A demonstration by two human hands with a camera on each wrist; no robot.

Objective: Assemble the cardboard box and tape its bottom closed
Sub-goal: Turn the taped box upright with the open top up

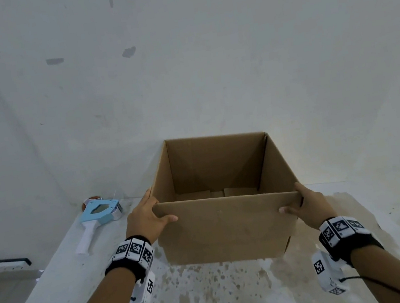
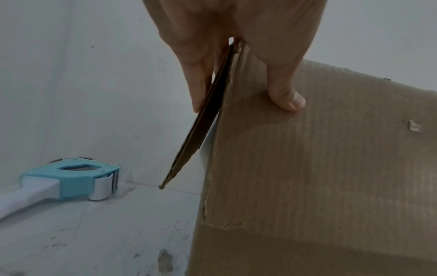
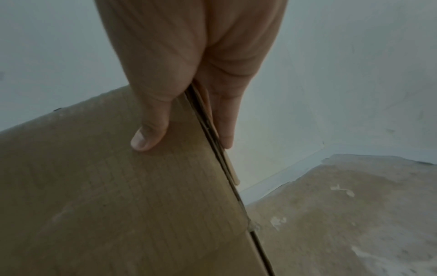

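A brown cardboard box (image 1: 220, 228) stands upright on the pale table (image 1: 213, 293), top open, side flaps folded down outside. Folded bottom flaps (image 1: 215, 193) show inside; no tape is visible on them. My left hand (image 1: 159, 207) grips the near left top corner, thumb on the front panel (image 2: 331, 158), fingers (image 2: 198, 89) against the left flap. At the near right corner my right hand (image 1: 291, 198) holds the same way, thumb (image 3: 144, 138) on the front panel (image 3: 106, 196). A blue and white tape dispenser (image 1: 100, 214) (image 2: 71, 179) lies to the left by the wall.
A white wall (image 1: 208, 73) rises right behind the box and the dispenser. The table's left edge (image 1: 44, 276) runs diagonally, with a black and white strip (image 1: 11, 262) lying lower down beyond it. The stained table surface (image 1: 227, 301) spreads in front of the box.
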